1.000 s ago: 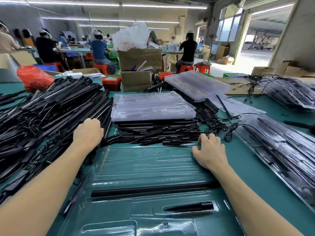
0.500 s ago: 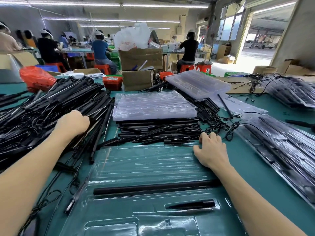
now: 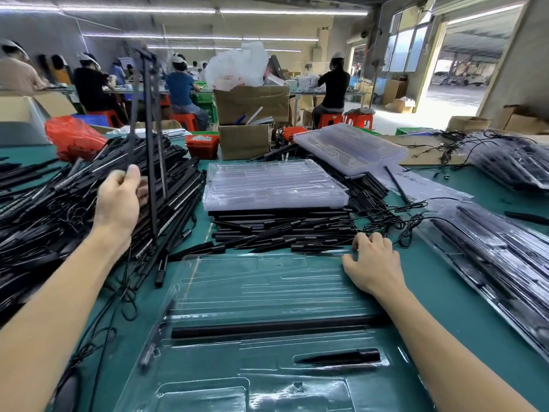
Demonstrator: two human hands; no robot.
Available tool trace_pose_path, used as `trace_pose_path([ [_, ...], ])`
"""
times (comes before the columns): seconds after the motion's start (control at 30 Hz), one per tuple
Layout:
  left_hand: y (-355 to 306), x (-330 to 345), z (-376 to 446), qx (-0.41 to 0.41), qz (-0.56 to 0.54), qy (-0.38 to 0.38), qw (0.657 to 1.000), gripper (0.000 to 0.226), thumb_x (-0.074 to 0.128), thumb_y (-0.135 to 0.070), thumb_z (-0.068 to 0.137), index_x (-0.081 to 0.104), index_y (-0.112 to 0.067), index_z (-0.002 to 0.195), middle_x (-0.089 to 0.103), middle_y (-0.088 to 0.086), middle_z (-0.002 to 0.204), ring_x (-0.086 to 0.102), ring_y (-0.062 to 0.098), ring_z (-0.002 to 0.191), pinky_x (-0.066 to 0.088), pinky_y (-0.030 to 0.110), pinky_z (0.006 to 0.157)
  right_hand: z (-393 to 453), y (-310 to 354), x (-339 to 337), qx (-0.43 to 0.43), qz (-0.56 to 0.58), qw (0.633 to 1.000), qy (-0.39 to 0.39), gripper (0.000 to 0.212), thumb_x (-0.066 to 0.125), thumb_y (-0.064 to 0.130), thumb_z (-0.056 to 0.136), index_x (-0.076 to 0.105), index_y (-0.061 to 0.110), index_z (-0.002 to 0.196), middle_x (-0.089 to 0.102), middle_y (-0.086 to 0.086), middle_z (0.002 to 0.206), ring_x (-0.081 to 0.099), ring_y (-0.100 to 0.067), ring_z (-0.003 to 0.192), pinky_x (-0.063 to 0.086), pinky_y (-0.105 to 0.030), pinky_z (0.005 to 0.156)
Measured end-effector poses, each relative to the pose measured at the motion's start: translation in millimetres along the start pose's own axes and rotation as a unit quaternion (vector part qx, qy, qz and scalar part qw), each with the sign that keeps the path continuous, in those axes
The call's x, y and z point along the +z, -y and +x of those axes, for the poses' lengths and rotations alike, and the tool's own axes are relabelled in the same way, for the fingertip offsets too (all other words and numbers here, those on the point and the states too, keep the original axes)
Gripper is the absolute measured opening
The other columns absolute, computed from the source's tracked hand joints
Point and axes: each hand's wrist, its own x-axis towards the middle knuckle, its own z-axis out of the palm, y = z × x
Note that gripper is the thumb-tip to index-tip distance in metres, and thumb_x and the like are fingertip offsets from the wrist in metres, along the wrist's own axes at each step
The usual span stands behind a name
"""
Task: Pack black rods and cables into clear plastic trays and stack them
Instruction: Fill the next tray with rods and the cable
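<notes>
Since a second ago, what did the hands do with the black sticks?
The left hand went into the pile of black rods, gripped a few rods and lifted them until they stand nearly upright, cables trailing below. The right hand stayed resting on the far edge of the clear tray. The long rod and the short pointed piece in the tray have not moved.

Left hand [image 3: 118, 200] rose off the rod pile [image 3: 59, 203] at left; it now grips a bundle of black rods [image 3: 153, 150], lifted near-upright, lower ends trailing cables just beside the clear tray [image 3: 267, 292].
</notes>
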Motion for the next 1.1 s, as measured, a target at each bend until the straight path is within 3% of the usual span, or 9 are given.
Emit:
trace_pose_path([
  [0.07,-17.2,-0.4,-9.1,0.071,-0.013,0.01,0.997,0.023,0.043,-0.047,0.1,0.052,-0.031,0.086,0.058,-0.009,0.094,0.053,0.016,0.092,0.041,0.032,0.083,-0.3,0.0,-0.5,0.0,0.002,1.0,0.001,0.024,0.048,0.035,0.093,0.049,0.016,0.108,0.049,-0.008,0.114,0.042,-0.029,0.111,0.038,-0.042,0.095],
  [0.23,-63.4,-0.1,-32.3,0.196,0.003,0.066,0.978,0.018,0.045,-0.041,0.097,0.048,-0.028,0.085,0.046,0.012,0.094,0.045,0.022,0.078,0.04,0.04,0.068,0.2,-1.1,-0.6,0.0,0.007,1.0,0.003,0.024,0.048,0.035,0.093,0.049,0.016,0.108,0.048,-0.008,0.114,0.042,-0.029,0.111,0.038,-0.043,0.095],
  [0.37,-93.3,7.8,-50.0,0.215,-0.064,0.113,0.968,0.022,0.044,-0.027,0.102,0.047,-0.028,0.08,0.047,0.0,0.081,0.045,0.009,0.07,0.039,0.025,0.066,0.3,-2.2,-1.2,0.004,0.017,1.0,0.001,0.022,0.049,0.034,0.092,0.049,0.017,0.105,0.048,-0.007,0.112,0.042,-0.029,0.111,0.037,-0.042,0.094],
  [0.47,-109.7,15.5,-60.5,0.193,-0.112,0.171,0.96,0.028,0.045,-0.022,0.101,0.051,-0.029,0.075,0.056,-0.009,0.085,0.051,0.009,0.079,0.043,0.028,0.072,0.3,-2.1,-2.0,0.006,0.023,1.0,0.005,0.02,0.05,0.034,0.092,0.048,0.018,0.103,0.047,-0.006,0.111,0.042,-0.028,0.11,0.037,-0.042,0.094],
  [0.63,-119.7,32.3,-82.8,0.082,-0.226,0.274,0.931,0.026,0.047,-0.023,0.096,0.053,-0.027,0.071,0.055,-0.003,0.095,0.051,0.014,0.081,0.036,0.033,0.068,1.1,-2.9,-2.3,0.005,0.027,1.0,0.007,0.019,0.051,0.034,0.092,0.048,0.018,0.102,0.044,-0.005,0.107,0.042,-0.029,0.11,0.036,-0.042,0.093],
  [0.87,-123.0,38.3,-113.1,-0.028,-0.333,0.437,0.835,0.022,0.04,-0.039,0.097,0.051,-0.02,0.094,0.045,0.024,0.15,0.048,0.046,0.133,0.032,0.064,0.112,4.4,-3.3,-1.9,0.011,0.034,0.999,0.017,0.019,0.052,0.034,0.092,0.05,0.019,0.104,0.039,-0.002,0.103,0.042,-0.028,0.112,0.036,-0.042,0.094],
  [0.93,-127.1,39.7,-122.9,-0.061,-0.373,0.462,0.802,0.024,0.036,-0.04,0.099,0.049,-0.02,0.097,0.046,0.027,0.148,0.049,0.046,0.133,0.039,0.063,0.108,4.7,-4.7,-2.1,0.015,0.044,0.999,0.02,0.019,0.053,0.033,0.091,0.052,0.019,0.104,0.04,-0.002,0.103,0.042,-0.029,0.112,0.037,-0.042,0.094],
  [1.0,-131.9,39.3,-131.4,-0.093,-0.392,0.488,0.775,0.026,0.034,-0.042,0.1,0.049,-0.021,0.099,0.055,0.026,0.14,0.056,0.037,0.128,0.05,0.046,0.096,5.5,-5.7,-2.1,0.016,0.051,0.998,0.025,0.019,0.053,0.033,0.091,0.053,0.02,0.105,0.041,-0.002,0.103,0.042,-0.029,0.112,0.038,-0.043,0.095],
  [1.1,-139.1,30.5,-139.8,-0.079,-0.395,0.503,0.765,0.022,0.038,-0.039,0.1,0.045,-0.018,0.1,0.069,0.011,0.115,0.062,0.02,0.092,0.047,0.023,0.066,6.1,-6.0,-1.8,0.019,0.058,0.998,0.024,0.02,0.053,0.034,0.091,0.053,0.021,0.106,0.041,-0.002,0.105,0.042,-0.028,0.112,0.037,-0.043,0.095],
])
